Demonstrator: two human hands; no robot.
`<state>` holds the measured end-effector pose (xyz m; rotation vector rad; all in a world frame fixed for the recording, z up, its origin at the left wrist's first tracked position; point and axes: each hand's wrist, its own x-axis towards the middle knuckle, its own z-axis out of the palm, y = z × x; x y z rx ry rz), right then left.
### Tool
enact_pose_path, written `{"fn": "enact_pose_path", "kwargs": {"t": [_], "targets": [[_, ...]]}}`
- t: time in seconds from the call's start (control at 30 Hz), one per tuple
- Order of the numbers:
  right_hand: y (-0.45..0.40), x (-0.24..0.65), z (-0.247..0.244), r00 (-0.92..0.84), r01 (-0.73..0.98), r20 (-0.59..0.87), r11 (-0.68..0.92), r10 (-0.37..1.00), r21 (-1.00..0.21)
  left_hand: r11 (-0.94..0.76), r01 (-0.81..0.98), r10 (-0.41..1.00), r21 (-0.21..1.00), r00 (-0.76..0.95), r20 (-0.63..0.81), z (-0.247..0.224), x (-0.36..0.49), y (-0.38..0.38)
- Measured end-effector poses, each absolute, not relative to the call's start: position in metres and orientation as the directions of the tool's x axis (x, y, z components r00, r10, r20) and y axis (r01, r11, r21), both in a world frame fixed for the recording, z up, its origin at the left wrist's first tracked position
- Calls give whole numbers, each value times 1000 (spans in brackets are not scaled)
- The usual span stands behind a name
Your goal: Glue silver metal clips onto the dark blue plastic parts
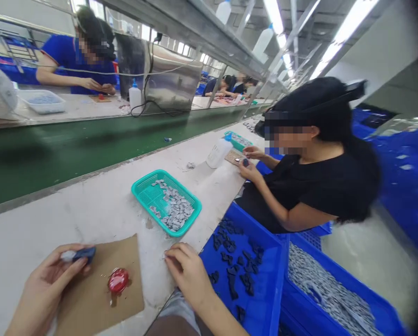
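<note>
The work in hand looks like a two-handed pause over small parts. The left hand [46, 284] has its fingers clamped on a dark blue piece [85, 254] with a pale, smooth end, raised at ten o'clock from a glossy red disc [118, 280]. The right hand [191, 273] is at three o'clock from the disc, thumb and forefinger tips nearly together by the worktop [100, 200]; whether they pinch a tiny pale bit, I cannot tell. Handling parts this small calls for a light fingertip grip, I judge.

The round disc sits in a wet-looking shine on matt brown cardboard [128, 303] (a darker streak lies at its lower edge). At one o'clock, a green basket [136, 187] of perforated plastic holds flat, grey, angular chips. A blue crate [277, 280] at three o'clock carries dark, irregular pieces. Farther off, toward one o'clock, stands a translucent bottle [219, 153], near a co-worker [321, 172] in black.
</note>
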<state>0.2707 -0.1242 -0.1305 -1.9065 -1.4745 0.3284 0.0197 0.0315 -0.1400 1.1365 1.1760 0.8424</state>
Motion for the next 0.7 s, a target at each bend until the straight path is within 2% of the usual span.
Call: {"fn": "enact_pose_path", "kwargs": {"t": [0.17, 0.3, 0.53, 0.7], "targets": [[-109, 260, -114, 265, 568, 96, -75, 959, -820, 237, -98, 921, 967, 338, -192, -129, 26, 26], [-91, 239, -100, 127, 536, 114, 28, 985, -844, 161, -109, 899, 981, 426, -100, -127, 28, 23], [-74, 217, -93, -90, 673, 225, 226, 970, -704, 36, -156, 875, 987, 482, 44, -134, 30, 18], [-73, 216, -94, -133, 733, 224, 247, 966, -634, 27, -200, 872, 979, 485, 75, -137, 30, 19]]}}
